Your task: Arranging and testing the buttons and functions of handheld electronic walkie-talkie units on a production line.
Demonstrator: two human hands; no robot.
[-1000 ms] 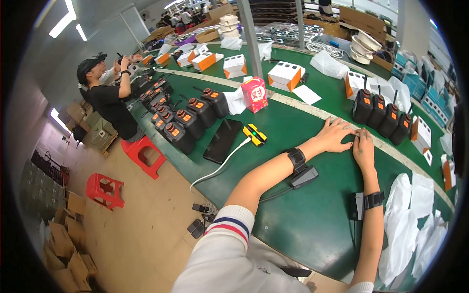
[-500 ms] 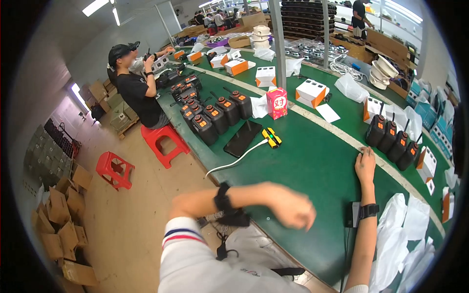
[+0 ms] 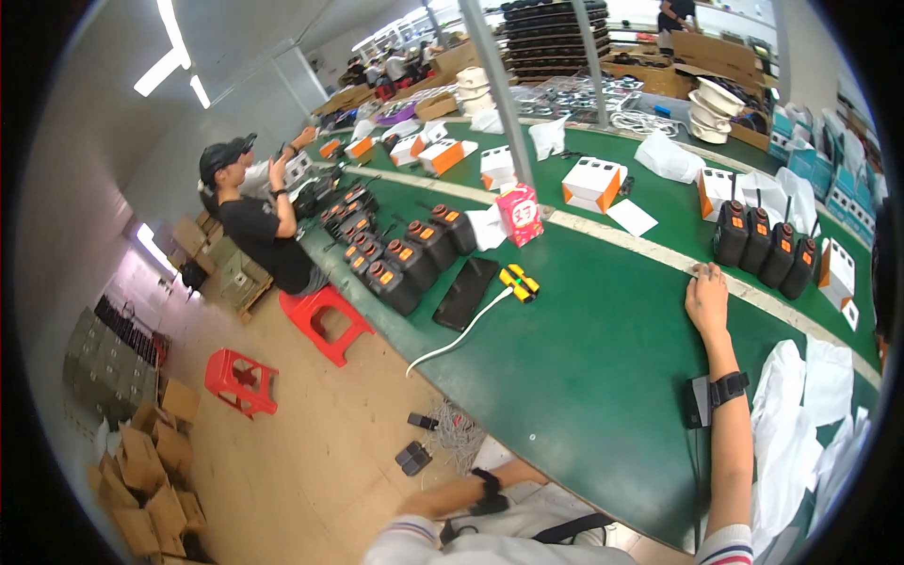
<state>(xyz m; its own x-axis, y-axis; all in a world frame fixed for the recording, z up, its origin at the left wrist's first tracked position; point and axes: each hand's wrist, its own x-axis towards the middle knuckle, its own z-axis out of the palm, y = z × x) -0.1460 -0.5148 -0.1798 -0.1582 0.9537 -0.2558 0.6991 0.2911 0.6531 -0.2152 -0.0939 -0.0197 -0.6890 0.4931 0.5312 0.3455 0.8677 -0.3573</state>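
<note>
My right hand (image 3: 707,299) rests on the green tabletop (image 3: 603,358), fingers loosely stretched and nothing in them. Just beyond it stands a row of black box-shaped devices (image 3: 758,250) with orange labels and antennas. A strap holds a small dark box (image 3: 698,403) at my right wrist. My left hand (image 3: 524,471) is low at the table's near edge, by my lap; its fingers are hidden. Left of centre on the table lie a black smartphone (image 3: 465,294) and a small yellow-and-black gadget (image 3: 520,282) plugged into a white cable (image 3: 461,337).
More black devices (image 3: 411,259) fill the table's left. A pink carton (image 3: 521,215) and white-and-orange boxes (image 3: 593,184) stand farther back. White plastic bags (image 3: 777,424) lie beyond my right forearm. A person (image 3: 259,226) works at the left, near red stools (image 3: 325,325).
My left hand has dropped from above the table down to its near edge. My right hand stays on the tabletop. The view has tilted and shifted slightly.
</note>
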